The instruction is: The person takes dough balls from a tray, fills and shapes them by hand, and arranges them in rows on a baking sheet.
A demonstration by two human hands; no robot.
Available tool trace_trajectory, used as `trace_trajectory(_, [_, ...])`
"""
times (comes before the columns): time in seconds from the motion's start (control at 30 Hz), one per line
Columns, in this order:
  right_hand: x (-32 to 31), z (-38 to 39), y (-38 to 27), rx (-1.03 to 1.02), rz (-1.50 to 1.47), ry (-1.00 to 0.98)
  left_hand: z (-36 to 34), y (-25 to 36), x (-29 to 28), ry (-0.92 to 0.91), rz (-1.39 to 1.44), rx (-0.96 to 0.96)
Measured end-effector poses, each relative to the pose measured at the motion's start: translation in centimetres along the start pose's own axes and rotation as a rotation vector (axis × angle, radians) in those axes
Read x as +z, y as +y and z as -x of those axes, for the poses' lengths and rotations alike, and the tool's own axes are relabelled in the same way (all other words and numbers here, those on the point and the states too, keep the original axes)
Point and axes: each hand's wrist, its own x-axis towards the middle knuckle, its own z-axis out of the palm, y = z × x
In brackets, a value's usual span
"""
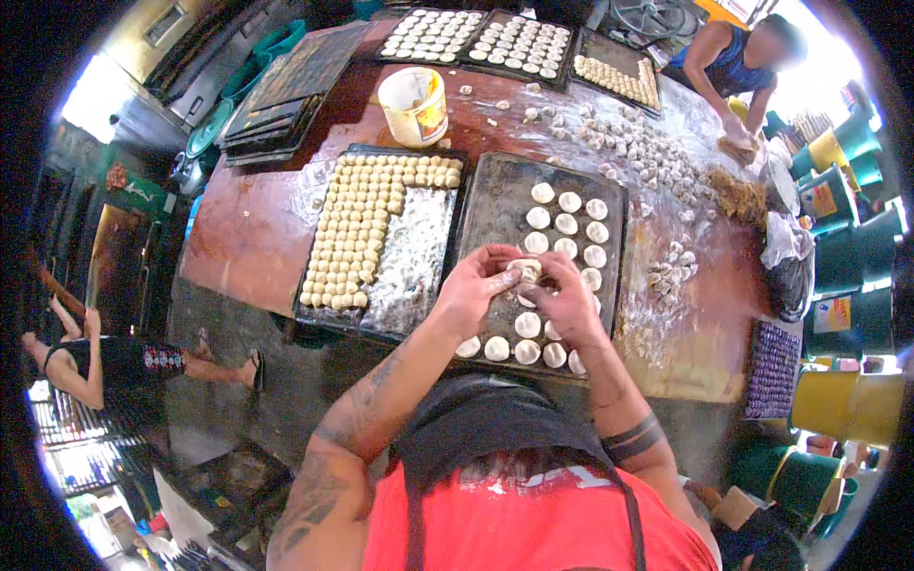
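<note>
Pinching dough piece point(526, 267) | left grip point(475, 288), right grip point(566, 297) | above dark tray point(495, 202)

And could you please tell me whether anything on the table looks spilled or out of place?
White powder is streaked unevenly across the red tabletop, which looks like a spill but may be deliberate. A few small lumps lie near the white bucket, apart from the rest.

A bakery workroom is being indicated: rows of dough pieces point(347, 233) are being carried by dark trays point(490, 195) on a broad, powder-dusted red counter point(252, 224); loose lumps point(657, 152) are being kept scattered nearby; a brown mass point(737, 150) is being handled by a co-worker point(707, 59); green buckets point(854, 257) are being stored at the right.
</note>
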Motion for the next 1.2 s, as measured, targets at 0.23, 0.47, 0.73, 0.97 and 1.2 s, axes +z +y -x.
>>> trace_trajectory(0.23, [1.1,-0.7,-0.6,0.285,-0.879,0.211,-0.1,2.0,2.9,-0.042,0.217,-0.009])
trace_trajectory(0.47, [0.6,-1.0,-3.2,0.091,-0.094,0.407,1.1,1.1,3.4,0.118,-0.326,0.434])
trace_trajectory(0.73, [-0.2,-1.5,-3.5,-0.190,0.227,0.181,0.1,3.2,0.3,-0.141,0.035,-0.118])
trace_trajectory(0.97, [1.5,-1.4,-0.4,-0.012,-0.037,0.171,0.8,-0.7,0.3,-0.288,0.389,-0.219])
trace_trajectory(1.2, [5.5,1.8,3.5,0.296,-0.279,0.157,2.3,-2.9,-1.7,0.152,-0.514,0.064])
